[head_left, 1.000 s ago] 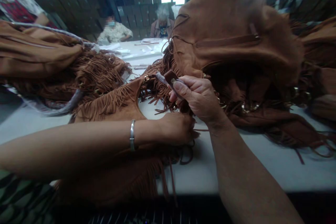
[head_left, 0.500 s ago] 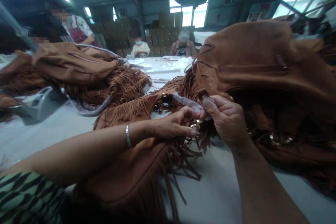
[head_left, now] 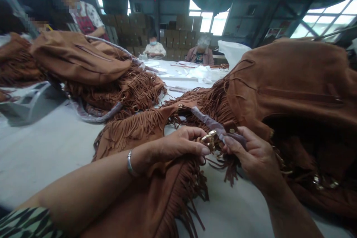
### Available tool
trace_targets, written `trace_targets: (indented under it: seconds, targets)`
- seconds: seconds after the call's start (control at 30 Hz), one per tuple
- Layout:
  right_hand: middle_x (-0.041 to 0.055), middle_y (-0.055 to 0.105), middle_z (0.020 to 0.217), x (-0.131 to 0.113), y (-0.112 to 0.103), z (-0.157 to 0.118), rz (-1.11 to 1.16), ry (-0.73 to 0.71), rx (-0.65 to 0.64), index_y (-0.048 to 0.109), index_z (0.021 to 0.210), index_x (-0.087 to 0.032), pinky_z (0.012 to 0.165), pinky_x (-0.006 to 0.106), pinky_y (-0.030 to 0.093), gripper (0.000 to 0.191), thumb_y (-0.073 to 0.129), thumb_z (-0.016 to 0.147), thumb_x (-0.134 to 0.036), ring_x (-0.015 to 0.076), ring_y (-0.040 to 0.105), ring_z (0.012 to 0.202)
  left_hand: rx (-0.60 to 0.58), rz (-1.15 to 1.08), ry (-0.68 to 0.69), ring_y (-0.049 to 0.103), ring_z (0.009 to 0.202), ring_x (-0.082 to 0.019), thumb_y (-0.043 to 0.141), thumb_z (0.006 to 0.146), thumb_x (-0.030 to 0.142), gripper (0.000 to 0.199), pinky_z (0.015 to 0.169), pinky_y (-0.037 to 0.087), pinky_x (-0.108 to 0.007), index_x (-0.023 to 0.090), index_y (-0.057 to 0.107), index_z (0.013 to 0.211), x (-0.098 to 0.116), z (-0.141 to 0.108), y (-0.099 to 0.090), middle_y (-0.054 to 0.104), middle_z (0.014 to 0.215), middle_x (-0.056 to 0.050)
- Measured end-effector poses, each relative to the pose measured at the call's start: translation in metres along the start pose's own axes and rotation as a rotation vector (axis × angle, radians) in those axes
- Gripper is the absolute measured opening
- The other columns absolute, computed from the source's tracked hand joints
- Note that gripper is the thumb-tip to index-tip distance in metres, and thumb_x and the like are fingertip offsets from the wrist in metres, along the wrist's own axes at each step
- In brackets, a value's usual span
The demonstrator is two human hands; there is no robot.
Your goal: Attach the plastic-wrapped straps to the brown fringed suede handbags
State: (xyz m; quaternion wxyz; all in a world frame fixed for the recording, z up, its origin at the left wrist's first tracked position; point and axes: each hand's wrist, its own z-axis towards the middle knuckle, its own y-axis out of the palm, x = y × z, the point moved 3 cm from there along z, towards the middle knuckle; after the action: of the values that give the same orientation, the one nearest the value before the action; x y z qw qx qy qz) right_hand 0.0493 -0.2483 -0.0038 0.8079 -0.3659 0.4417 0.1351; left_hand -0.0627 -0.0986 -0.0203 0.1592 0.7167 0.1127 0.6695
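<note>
A brown fringed bag (head_left: 150, 200) lies in front of me, its fringe hanging over the white tabletop. My left hand (head_left: 178, 143), with a silver bracelet at the wrist, pinches gold metal hardware (head_left: 209, 138) near the bag's end; whether it is a ring or a clasp I cannot tell. In my right hand (head_left: 252, 152) is a strap wrapped in clear plastic (head_left: 208, 119), gripped between thumb and fingers. Just above that thumb shows a brown leather tab (head_left: 230, 126) with a gold stud. My two hands are close together, a small gap apart.
Large brown bags are heaped at the right (head_left: 295, 67) and left (head_left: 80, 59). A grey plastic bin (head_left: 30, 109) stands at the left. White scraps (head_left: 200, 72) lie farther up the table (head_left: 50, 148). Several people and stacked cartons (head_left: 178, 37) are beyond.
My hands have moved lower in the view, and the right one has shifted right along the wrapped strap. The gold hardware now shows more clearly at my left fingertips. The view has shifted too.
</note>
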Motion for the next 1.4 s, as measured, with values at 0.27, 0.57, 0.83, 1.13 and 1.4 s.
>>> trace_targets:
  seconds: [0.27,0.57,0.83,1.13,1.4]
  targets:
    - [-0.0006,0.048,0.060,0.000,0.004,-0.003,0.110,0.033,-0.016,0.052,0.066,-0.018,0.051,0.023,0.035,0.040,0.045,0.093,-0.047,0.0106,0.047,0.058,-0.177,-0.241,-0.046,0.064,0.074,-0.017,0.073,0.076,0.039,0.043,0.067,0.052,-0.026,0.009,0.062,0.105,-0.009,0.003,-0.011,0.061,0.092,-0.011]
    - [-0.0006,0.048,0.057,-0.002,0.006,-0.001,0.102,0.094,-0.030,0.047,0.057,-0.018,0.048,0.022,0.033,0.047,0.050,0.089,-0.052,0.0099,0.044,0.054,-0.173,-0.372,-0.065,0.062,0.068,-0.019,0.066,0.080,0.048,0.045,0.064,0.052,-0.028,0.006,0.061,0.094,-0.015,0.004,-0.017,0.059,0.079,-0.008]
    - [-0.0005,0.051,0.054,-0.003,0.012,-0.004,0.100,0.112,-0.049,0.054,0.061,-0.017,0.044,0.021,0.033,0.045,0.051,0.087,-0.054,0.0084,0.043,0.047,-0.252,-0.496,-0.132,0.058,0.065,-0.016,0.056,0.085,0.056,0.048,0.062,0.048,-0.028,0.009,0.060,0.092,-0.023,0.005,-0.016,0.056,0.076,-0.005]
    - [-0.0006,0.053,0.056,-0.001,0.015,-0.003,0.067,0.171,-0.055,0.057,0.068,-0.018,0.042,0.019,0.035,0.044,0.052,0.085,-0.058,0.0088,0.047,0.049,-0.308,-0.530,-0.144,0.058,0.065,-0.016,0.060,0.083,0.055,0.048,0.063,0.049,-0.029,0.008,0.061,0.094,-0.021,0.005,-0.015,0.056,0.076,-0.004]
    - [-0.0006,0.051,0.054,-0.004,0.018,-0.005,0.051,0.098,-0.105,0.055,0.062,-0.016,0.044,0.019,0.034,0.044,0.052,0.087,-0.051,0.0077,0.044,0.048,-0.279,-0.431,-0.164,0.063,0.066,-0.018,0.059,0.079,0.063,0.055,0.061,0.051,-0.027,0.010,0.060,0.092,-0.025,0.006,-0.016,0.062,0.076,-0.007]
